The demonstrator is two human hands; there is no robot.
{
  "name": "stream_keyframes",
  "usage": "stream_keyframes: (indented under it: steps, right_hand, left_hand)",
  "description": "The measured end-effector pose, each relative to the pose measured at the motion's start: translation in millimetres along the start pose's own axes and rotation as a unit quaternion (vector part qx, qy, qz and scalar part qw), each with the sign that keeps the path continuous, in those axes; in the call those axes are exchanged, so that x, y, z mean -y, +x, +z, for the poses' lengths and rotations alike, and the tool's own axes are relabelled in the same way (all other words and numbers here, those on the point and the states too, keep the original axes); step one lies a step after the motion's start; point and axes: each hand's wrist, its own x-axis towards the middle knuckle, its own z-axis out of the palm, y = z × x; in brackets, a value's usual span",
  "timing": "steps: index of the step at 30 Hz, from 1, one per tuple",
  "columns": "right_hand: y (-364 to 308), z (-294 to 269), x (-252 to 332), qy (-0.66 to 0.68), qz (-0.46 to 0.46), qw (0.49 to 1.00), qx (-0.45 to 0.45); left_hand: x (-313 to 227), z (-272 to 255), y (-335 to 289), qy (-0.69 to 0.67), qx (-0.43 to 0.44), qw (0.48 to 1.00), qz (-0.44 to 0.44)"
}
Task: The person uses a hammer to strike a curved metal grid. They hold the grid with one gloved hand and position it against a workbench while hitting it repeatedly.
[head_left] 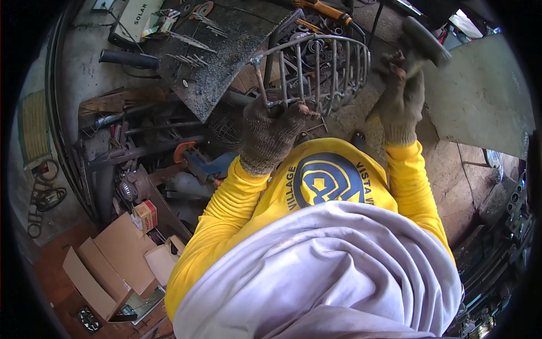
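Note:
My left hand point(272, 129), in a dark knitted glove with worn fingertips, is closed on the near left end of a curved metal rod rack point(317, 70). Several parallel bars run between the rack's bent outer rods. My right hand point(402, 104), gloved the same way, grips a hammer point(427, 44) raised beside the rack's right end. The hammer's thick head looks slightly blurred, and my fingers hide most of its handle. Head and rack stand apart.
Left of the rack is a dark metal worktable point(212, 87) strewn with grey filings and thin rods. Behind the rack lie loose metal rings and an orange-handled tool point(324, 10). A flat grey sheet point(480, 93) stands at right. Scrap metal and an open cardboard box point(121, 260) occupy the lower left.

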Motion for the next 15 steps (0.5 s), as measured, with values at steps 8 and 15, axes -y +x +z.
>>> stream_keyframes:
  steps: [8, 15]
  right_hand:
    - [-22.2, 2.0, 82.3, 0.133, 0.061, 0.949, 0.279]
    - [-16.0, 14.7, 84.0, 0.08, 0.172, 0.905, 0.382]
  left_hand:
    - [-3.5, 13.5, 20.5, -0.094, -0.026, 0.992, 0.08]
    - [-8.9, 11.8, 27.7, 0.112, 0.001, 0.979, 0.171]
